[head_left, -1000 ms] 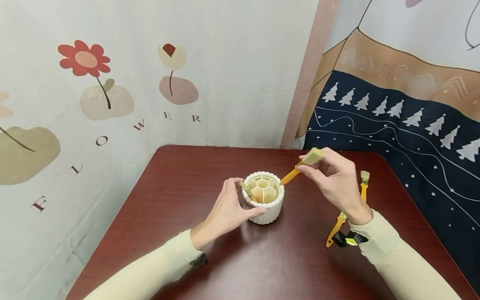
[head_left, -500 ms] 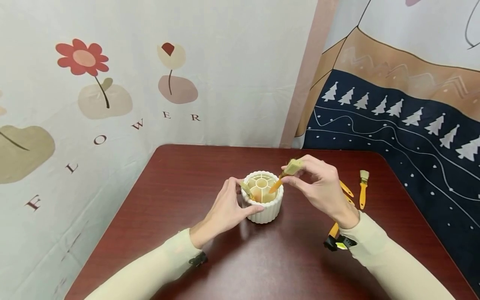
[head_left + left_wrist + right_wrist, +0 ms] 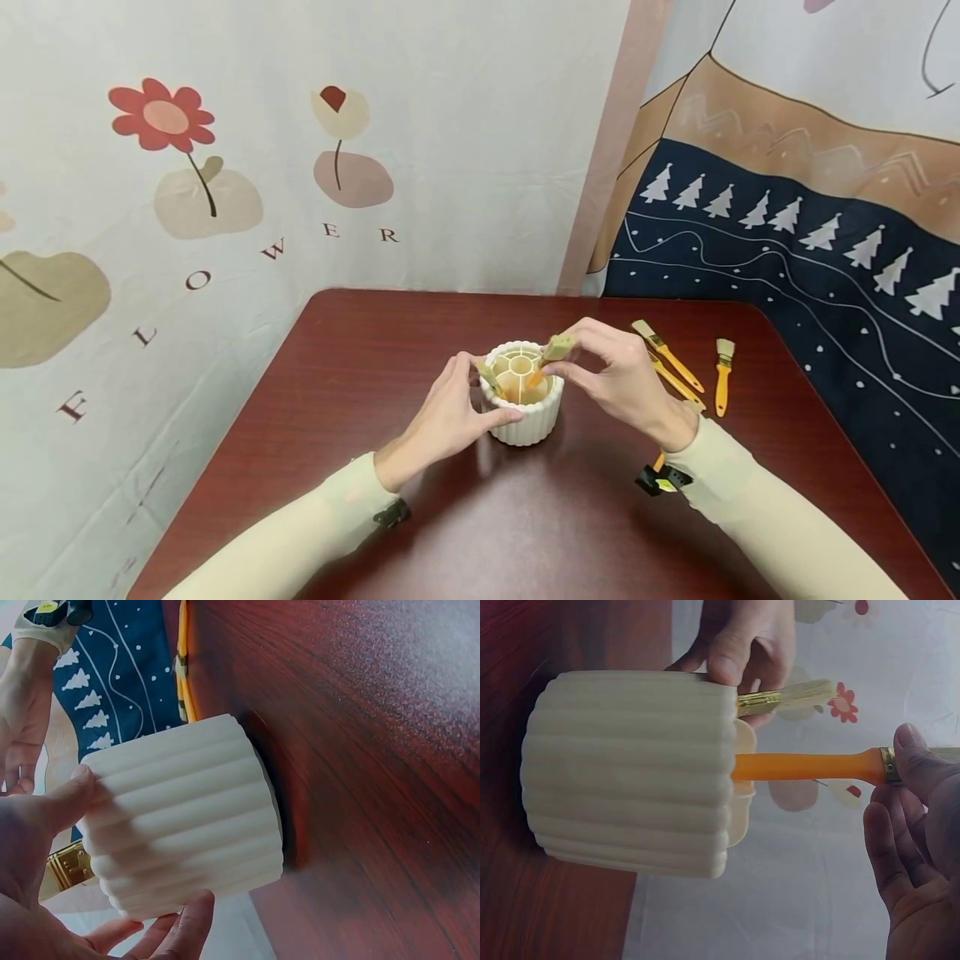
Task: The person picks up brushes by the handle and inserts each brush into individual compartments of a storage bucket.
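Observation:
A white ribbed brush holder (image 3: 527, 427) with a divided, petal-like insert stands on the table. My left hand (image 3: 448, 421) grips its left side, thumb at the front and fingers around the back. One paintbrush (image 3: 802, 697) leans in the holder beside that hand, bristles up. My right hand (image 3: 618, 382) pinches a second paintbrush (image 3: 810, 766) near its metal ferrule, between thumb and fingers. This brush points bristles up, and its orange handle reaches down into the holder's right part. The handle's lower end is hidden by the holder wall in the right wrist view.
Several orange-handled paintbrushes lie to the right on the dark red table (image 3: 360, 350), one (image 3: 722, 379) apart from the others. My right wrist partly covers another handle. A flower-printed curtain (image 3: 480, 150) and a dark tree-printed cloth (image 3: 780, 242) hang behind the table.
My right hand has moved left and down, bringing the brush handle from beside the rim into the holder. The left hand keeps its grip. Brushes under the right arm have come into view.

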A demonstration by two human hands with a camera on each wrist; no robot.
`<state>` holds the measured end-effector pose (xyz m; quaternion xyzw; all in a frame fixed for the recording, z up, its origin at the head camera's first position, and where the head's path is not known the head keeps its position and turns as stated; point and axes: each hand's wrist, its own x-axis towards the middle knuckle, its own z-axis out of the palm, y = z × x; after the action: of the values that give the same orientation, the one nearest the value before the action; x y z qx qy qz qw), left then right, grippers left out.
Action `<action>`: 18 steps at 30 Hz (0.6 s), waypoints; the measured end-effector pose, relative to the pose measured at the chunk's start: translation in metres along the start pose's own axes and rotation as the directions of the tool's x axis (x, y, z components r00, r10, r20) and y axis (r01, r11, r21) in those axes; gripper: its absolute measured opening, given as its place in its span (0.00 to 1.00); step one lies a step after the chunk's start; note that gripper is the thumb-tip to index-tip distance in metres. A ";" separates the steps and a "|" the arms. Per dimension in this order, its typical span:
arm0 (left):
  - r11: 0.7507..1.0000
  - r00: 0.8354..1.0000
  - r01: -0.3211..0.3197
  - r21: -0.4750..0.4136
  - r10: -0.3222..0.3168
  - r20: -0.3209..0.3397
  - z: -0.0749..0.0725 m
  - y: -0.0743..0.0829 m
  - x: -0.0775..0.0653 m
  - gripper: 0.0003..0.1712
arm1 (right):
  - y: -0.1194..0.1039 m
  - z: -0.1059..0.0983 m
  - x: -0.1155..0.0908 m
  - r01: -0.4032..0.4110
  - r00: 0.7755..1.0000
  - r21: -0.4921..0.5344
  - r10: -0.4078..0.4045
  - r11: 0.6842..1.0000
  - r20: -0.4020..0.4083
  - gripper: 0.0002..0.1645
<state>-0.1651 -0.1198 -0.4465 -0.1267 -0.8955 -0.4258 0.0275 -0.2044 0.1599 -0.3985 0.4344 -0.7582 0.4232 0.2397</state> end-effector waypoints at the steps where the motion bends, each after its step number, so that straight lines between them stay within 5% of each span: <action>1: 1.000 1.000 -0.004 0.006 0.004 0.000 0.000 0.000 0.000 0.44 | 0.000 0.001 0.000 0.000 1.000 -0.008 0.000 1.000 0.009 0.23; 18: 0.998 1.000 -0.019 0.052 0.019 0.005 -0.002 0.000 -0.001 0.42 | 0.007 0.014 -0.009 0.107 0.991 -0.077 -0.100 0.991 0.093 0.27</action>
<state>-0.1642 -0.1219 -0.4455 -0.1353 -0.9051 -0.4017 0.0330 -0.2055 0.1538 -0.4156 0.4816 -0.7611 0.3590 0.2447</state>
